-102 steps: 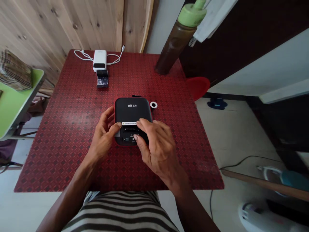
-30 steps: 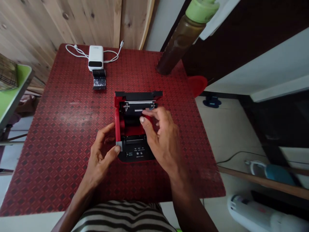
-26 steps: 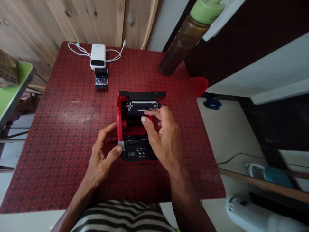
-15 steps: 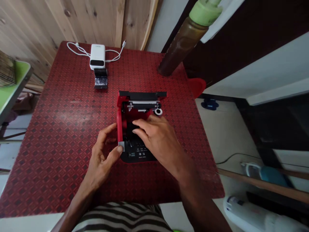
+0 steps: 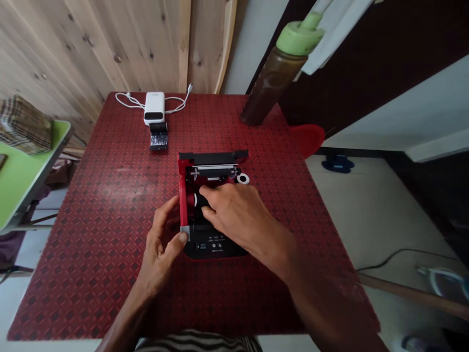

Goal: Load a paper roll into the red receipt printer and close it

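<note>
A small red and black printer [image 5: 216,252] stands on the table with its lid raised at the back. My left hand [image 5: 163,239] is closed round its front left corner, thumb on the grey corner piece and fingers along the red side wall. Inside the printer's bay, my right hand [image 5: 240,208] grips a black ribbon roll [image 5: 201,199] between thumb and fingers. A white core end shows at the roll's left; the rest is under my hand. A white ring [image 5: 243,179] with a dark centre sits at the right rear of the bay.
On the red patterned table [image 5: 110,234], a white power bank [image 5: 154,106] with a cable lies at the back left, a piece of black film [image 5: 159,138] in front of it. A tall brown bottle [image 5: 273,80] with a green cap stands at the back right. A red stool [image 5: 308,139] is beyond the right edge.
The black roll's white end now shows inside the bay, and my right hand has shifted slightly with it. My left hand keeps its hold. The camera view has tilted up a little.
</note>
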Tool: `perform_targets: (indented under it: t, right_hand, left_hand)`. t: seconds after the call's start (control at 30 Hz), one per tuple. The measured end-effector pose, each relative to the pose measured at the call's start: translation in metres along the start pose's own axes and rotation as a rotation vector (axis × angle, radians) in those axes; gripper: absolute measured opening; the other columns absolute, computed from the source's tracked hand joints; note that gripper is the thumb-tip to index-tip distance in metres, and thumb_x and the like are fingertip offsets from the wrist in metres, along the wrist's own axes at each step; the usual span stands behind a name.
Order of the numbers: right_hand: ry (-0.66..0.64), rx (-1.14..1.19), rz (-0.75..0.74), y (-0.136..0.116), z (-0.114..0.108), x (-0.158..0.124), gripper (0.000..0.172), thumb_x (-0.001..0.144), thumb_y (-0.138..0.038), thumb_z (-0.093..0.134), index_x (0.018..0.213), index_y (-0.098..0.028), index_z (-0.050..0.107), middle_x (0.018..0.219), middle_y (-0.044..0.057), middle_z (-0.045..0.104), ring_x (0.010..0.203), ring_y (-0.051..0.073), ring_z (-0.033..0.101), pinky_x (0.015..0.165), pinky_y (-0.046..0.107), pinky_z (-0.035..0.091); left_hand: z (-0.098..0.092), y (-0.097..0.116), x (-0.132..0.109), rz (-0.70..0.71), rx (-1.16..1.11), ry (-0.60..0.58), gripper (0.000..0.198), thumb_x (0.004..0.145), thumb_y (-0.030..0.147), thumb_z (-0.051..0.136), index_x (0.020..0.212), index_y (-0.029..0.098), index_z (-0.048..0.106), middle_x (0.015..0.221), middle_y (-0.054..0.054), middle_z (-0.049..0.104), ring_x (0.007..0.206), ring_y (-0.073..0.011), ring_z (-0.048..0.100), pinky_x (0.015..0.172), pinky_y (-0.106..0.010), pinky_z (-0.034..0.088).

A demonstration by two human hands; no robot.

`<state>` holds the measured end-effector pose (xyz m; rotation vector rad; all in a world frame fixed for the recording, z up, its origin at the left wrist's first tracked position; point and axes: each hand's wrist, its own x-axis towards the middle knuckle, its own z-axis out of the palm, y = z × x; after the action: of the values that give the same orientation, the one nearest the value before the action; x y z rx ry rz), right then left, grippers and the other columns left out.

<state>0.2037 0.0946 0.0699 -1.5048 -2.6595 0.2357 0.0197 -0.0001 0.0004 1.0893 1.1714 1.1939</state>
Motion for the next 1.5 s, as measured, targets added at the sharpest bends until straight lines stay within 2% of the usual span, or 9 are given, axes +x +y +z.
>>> perform_targets:
  t: [0.13,0.3,0.47,0.6,0.7,0.93,1.23,1.37,1.5]
  right_hand:
    - [0.207,0.098,0.027,0.002,-0.015,-0.030,0.009,0.099,-0.017,0.076,0.101,-0.023,0.082,0.079,0.003,0.082,0.069,0.022,0.075,0.058,0.033,0.047]
    - [0.562,0.578,0.178,0.032,-0.026,-0.084,0.022,0.096,-0.025,0.088,0.117,-0.028,0.085,0.086,-0.004,0.076,0.067,0.014,0.065,0.059,0.028,0.051]
    - [0.794,0.833,0.494,0.050,0.025,-0.104,0.018,0.095,-0.034,0.088,0.111,-0.029,0.082,0.096,-0.001,0.072,0.071,0.014,0.064,0.057,0.027,0.050]
    - [0.722,0.785,0.554,0.039,0.072,-0.102,0.012,0.094,-0.026,0.081,0.106,-0.026,0.076,0.096,0.000,0.074,0.075,0.016,0.069,0.066,0.030,0.057]
    - [0.573,0.726,0.470,0.029,0.083,-0.108,0.008,0.100,-0.020,0.073,0.106,-0.024,0.076,0.095,0.001,0.073,0.070,0.016,0.065,0.065,0.030,0.055]
    - [0.481,0.604,0.419,0.029,0.079,-0.119,0.019,0.100,-0.010,0.070,0.113,-0.023,0.075,0.105,0.006,0.076,0.087,0.023,0.074,0.083,0.038,0.063]
    - [0.371,0.742,0.437,0.039,0.083,-0.130,0.034,0.096,-0.009,0.071,0.127,-0.023,0.075,0.111,0.006,0.080,0.083,0.020,0.077,0.082,0.037,0.068]
    - [0.316,0.759,0.425,0.057,0.069,-0.141,0.042,0.097,-0.010,0.064,0.136,-0.025,0.074,0.114,0.006,0.083,0.086,0.021,0.081,0.086,0.040,0.069]
    - [0.404,0.684,0.413,0.088,0.052,-0.121,0.027,0.104,-0.017,0.064,0.124,-0.028,0.079,0.114,0.006,0.085,0.097,0.024,0.082,0.092,0.044,0.068]
  left_hand:
    - [-0.003,0.002,0.001,0.010,0.030,0.001,0.058,0.106,0.049,0.076,0.163,0.043,0.066,0.173,-0.002,0.062,0.160,-0.0365,0.060,0.131,-0.058,0.052]
    - [-0.004,0.003,0.002,-0.040,-0.008,-0.010,0.060,0.106,0.047,0.077,0.165,0.041,0.067,0.170,-0.003,0.066,0.155,-0.0373,0.065,0.128,-0.055,0.056]
    - [-0.003,0.000,0.003,-0.015,0.010,0.010,0.062,0.105,0.049,0.077,0.165,0.037,0.067,0.169,-0.006,0.068,0.153,-0.0376,0.067,0.125,-0.052,0.058]
    - [-0.005,0.001,0.003,-0.031,0.036,0.030,0.066,0.102,0.051,0.080,0.165,0.035,0.067,0.167,-0.008,0.069,0.151,-0.0385,0.069,0.120,-0.049,0.061]
    - [-0.006,0.004,0.003,-0.039,0.047,0.047,0.063,0.101,0.049,0.082,0.162,0.037,0.071,0.166,-0.005,0.071,0.153,-0.0373,0.068,0.123,-0.048,0.060]
    - [-0.009,0.001,0.003,-0.051,0.014,0.052,0.063,0.100,0.046,0.084,0.161,0.039,0.071,0.164,-0.004,0.072,0.157,-0.0368,0.064,0.129,-0.051,0.056]
    - [-0.007,0.009,0.005,-0.058,0.014,0.035,0.063,0.098,0.049,0.086,0.159,0.041,0.073,0.166,-0.003,0.071,0.158,-0.0372,0.063,0.130,-0.051,0.055]
    - [-0.006,0.010,0.004,-0.077,0.005,0.041,0.063,0.098,0.048,0.085,0.160,0.042,0.072,0.166,-0.002,0.070,0.160,-0.0374,0.061,0.132,-0.051,0.053]
    - [-0.006,0.007,0.003,-0.077,0.018,0.055,0.062,0.099,0.046,0.084,0.160,0.040,0.072,0.166,-0.003,0.070,0.159,-0.0383,0.062,0.130,-0.052,0.054]
